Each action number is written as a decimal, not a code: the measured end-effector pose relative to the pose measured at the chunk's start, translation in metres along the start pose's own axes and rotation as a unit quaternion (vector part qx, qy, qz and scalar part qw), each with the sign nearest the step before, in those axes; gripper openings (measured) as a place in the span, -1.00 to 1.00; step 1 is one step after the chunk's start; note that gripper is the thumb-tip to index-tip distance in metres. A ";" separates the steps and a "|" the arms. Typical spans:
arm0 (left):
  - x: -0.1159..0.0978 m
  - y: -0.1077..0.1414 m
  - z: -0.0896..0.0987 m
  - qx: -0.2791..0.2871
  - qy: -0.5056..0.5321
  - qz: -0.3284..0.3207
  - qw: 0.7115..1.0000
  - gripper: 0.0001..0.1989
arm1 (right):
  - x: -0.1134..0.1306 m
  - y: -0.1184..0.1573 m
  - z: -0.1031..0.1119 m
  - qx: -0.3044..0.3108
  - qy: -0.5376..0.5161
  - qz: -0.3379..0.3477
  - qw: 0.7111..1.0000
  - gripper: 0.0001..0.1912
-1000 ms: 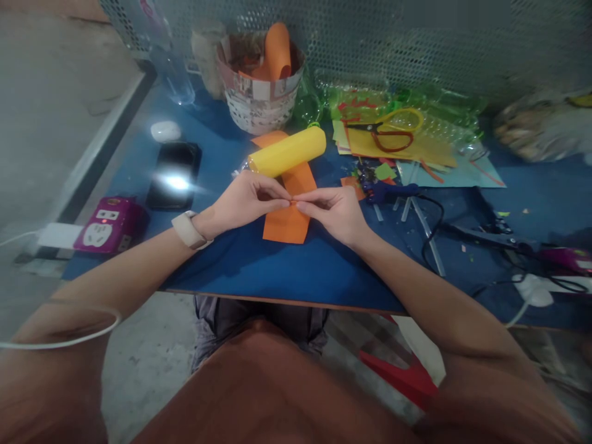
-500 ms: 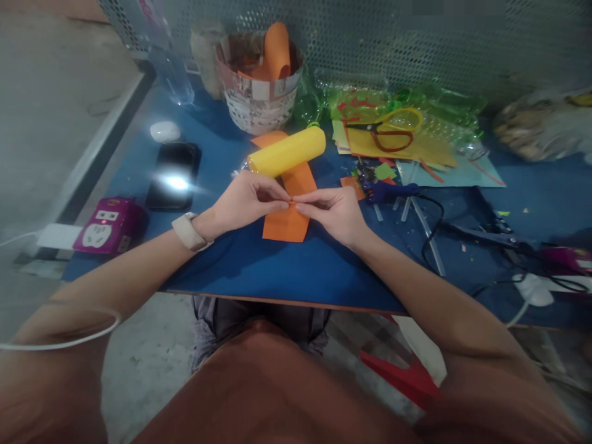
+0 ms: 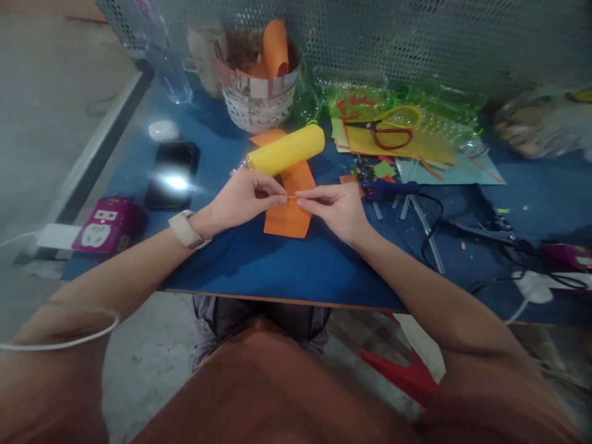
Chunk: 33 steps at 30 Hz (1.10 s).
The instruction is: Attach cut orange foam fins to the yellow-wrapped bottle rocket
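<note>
View: head camera, looking down at the desk (image 3: 259, 271); clock centred on the pinch, 12 pointing away from the wearer.
Orange piece (image 3: 292, 198): narrow, held between both sets of fingertips (whether loose or a fold of the paper beneath, cannot tell).
Orange paper (image 3: 287, 223): strip directly under the pinch, running from about 12 to 6 o'clock.
Step in hand: judged to be fine shaping of the orange piece, perhaps rolling or creasing.
Next move: would seem to call for light, even pressure from both thumbs, the piece kept level.
Left hand (image 3: 243, 200): at 9 o'clock; thumb and forefinger closed to a pinch on the orange piece.
Right hand (image 3: 343, 211): at 3 o'clock; matching pinch, its tips just beside the left's.
Yellow roll (image 3: 287, 150): at 12 o'clock, lying across the orange paper.
Basket (image 3: 259, 106): at 11 o'clock, beyond the roll.
Scissors (image 3: 392, 139): near 2 o'clock, on stacked sheets.
Phone (image 3: 160, 194): at 9 o'clock, past the left hand.
</note>
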<state>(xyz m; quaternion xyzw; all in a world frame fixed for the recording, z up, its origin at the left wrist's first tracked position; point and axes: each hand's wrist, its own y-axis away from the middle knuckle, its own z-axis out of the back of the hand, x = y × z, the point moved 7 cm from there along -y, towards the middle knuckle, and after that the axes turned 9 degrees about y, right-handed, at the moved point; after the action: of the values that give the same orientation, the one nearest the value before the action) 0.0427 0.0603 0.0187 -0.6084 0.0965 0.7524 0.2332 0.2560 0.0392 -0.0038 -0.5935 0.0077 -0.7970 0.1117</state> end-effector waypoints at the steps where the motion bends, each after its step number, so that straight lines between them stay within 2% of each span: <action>1: -0.001 0.000 0.000 0.001 -0.003 -0.001 1.000 -0.67 | 0.000 0.000 0.000 0.000 -0.001 0.001 1.000 -0.68; 7: -0.001 0.000 0.001 0.005 -0.023 0.000 1.000 -0.73 | 0.001 0.000 0.001 -0.001 -0.001 -0.004 1.000 -0.62; 13: -0.005 0.001 -0.001 0.001 0.005 -0.010 1.000 -0.78 | 0.003 0.001 -0.001 0.003 -0.004 0.000 1.000 -0.62; 18: -0.005 0.001 0.000 0.001 -0.002 -0.003 1.000 -0.74 | 0.004 0.001 -0.001 -0.001 -0.006 0.006 1.000 -0.66; 23: -0.003 0.001 0.003 -0.003 -0.025 0.001 1.000 -0.73 | 0.002 0.000 0.000 -0.007 0.001 0.002 1.000 -0.63; 33: -0.006 0.002 0.001 -0.016 0.025 -0.033 0.999 -0.84 | 0.003 0.001 0.000 -0.009 -0.010 0.000 1.000 -0.74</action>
<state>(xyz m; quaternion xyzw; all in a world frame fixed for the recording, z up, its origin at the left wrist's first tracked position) 0.0418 0.0576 0.0245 -0.6335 0.0707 0.7303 0.2457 0.2551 0.0376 -0.0007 -0.6025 0.0143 -0.7908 0.1065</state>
